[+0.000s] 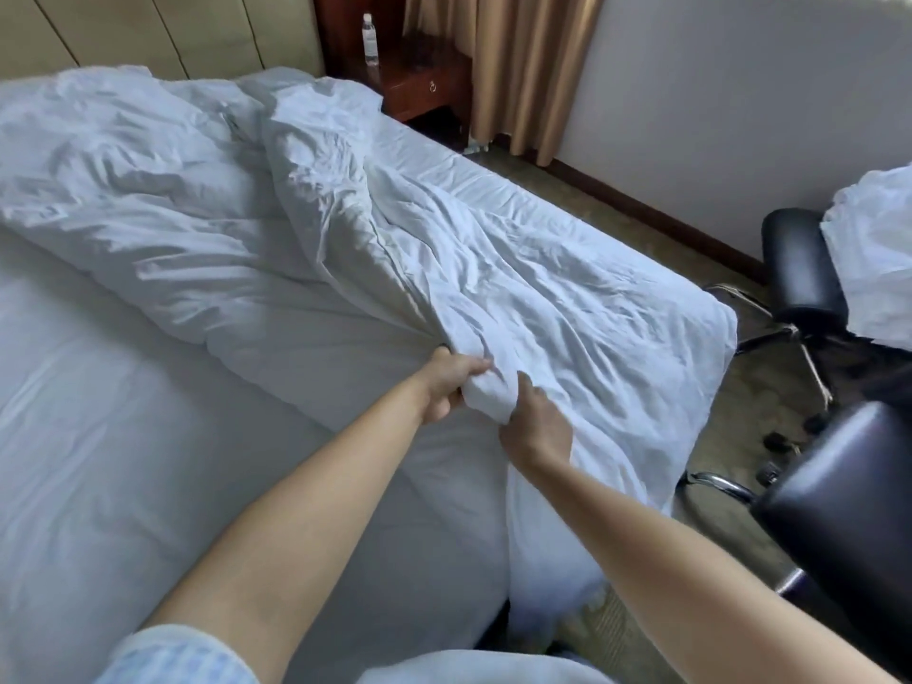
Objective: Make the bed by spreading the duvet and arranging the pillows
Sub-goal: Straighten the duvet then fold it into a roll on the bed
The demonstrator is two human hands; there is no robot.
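Close together at one gathered fold: fingers of the left hand (446, 382) curled tight round a bunched edge of the white duvet (345, 229), thumb underneath, cloth pinched between. Just beside, fingers of the right hand (535, 427) dug into the same bunch, knuckles up, clamped on the fabric. Both bare forearms stretched out over the bed (123, 436), a pale checked sleeve (172, 654) at the left shoulder.

Duvet heaped and creased across the far half of the bed, one long rumpled ridge from the headboard (148, 32) end down to the gripped fold, its right flap draped over the bed's right side toward the floor. Near half of the bed bare, only smooth white sheet showing.

Beyond the bed's far right corner: a dark wooden nightstand (424, 86) with a clear water bottle (370, 37) upright on top, tan curtains (523, 66) beside. Right of the bed, well apart: black chairs (799, 259) on carpet, a pile of white bedding (878, 249) on one; whether pillow or linen, cannot tell.
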